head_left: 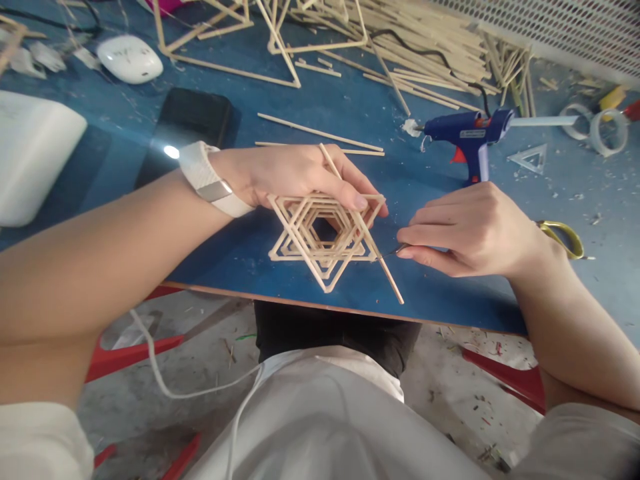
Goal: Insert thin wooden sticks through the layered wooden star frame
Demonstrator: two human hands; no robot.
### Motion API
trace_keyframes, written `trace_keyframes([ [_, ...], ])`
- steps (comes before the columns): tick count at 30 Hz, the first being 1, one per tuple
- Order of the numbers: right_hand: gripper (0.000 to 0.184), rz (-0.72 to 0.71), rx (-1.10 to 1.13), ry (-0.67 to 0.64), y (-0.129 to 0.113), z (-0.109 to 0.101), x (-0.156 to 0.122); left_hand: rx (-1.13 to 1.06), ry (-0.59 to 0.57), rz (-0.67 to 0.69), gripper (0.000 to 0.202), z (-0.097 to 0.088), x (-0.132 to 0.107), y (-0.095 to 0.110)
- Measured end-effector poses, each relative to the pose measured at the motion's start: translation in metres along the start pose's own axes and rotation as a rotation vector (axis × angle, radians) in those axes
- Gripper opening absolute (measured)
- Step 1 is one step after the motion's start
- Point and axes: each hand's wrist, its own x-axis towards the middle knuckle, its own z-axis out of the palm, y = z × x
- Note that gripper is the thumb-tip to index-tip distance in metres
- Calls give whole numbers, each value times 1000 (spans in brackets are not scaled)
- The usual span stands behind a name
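Note:
My left hand (320, 175) is closed round the upper edge of a star-shaped wooden stick frame (295, 230) made of layered triangles. Under its thumb lies a loose thin wooden stick (385, 267), slanting across the frame's right side and jutting past its lower right point. To the right, my right hand (455, 230) pinches a thin dark pointed tool (399, 249), mostly hidden by the fingers. The tool's tip is at the frame's lower right corner, close to the stick; whether it touches cannot be made out.
A blue glue gun (467, 130) lies beyond my right hand. Gold-handled scissors (565, 240) sit by my right wrist. Two loose sticks (320, 131) lie behind my left hand, near a black case (185, 127). Larger frames (230, 67) and a stick pile (425, 40) stand farther back.

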Motion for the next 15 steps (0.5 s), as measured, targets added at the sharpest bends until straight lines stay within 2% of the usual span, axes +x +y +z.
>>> trace_keyframes([
  [4,27,-33,-35,1,-1,-4,-1,59,-2,-23,35,-3,2,-1],
  [8,27,-63,-66,-16,-4,-8,-1,84,-56,-12,39,-7,4,-4],
  [15,33,-56,-122,-115,-6,-11,0,33,-81,-48,29,-7,5,-1],
])
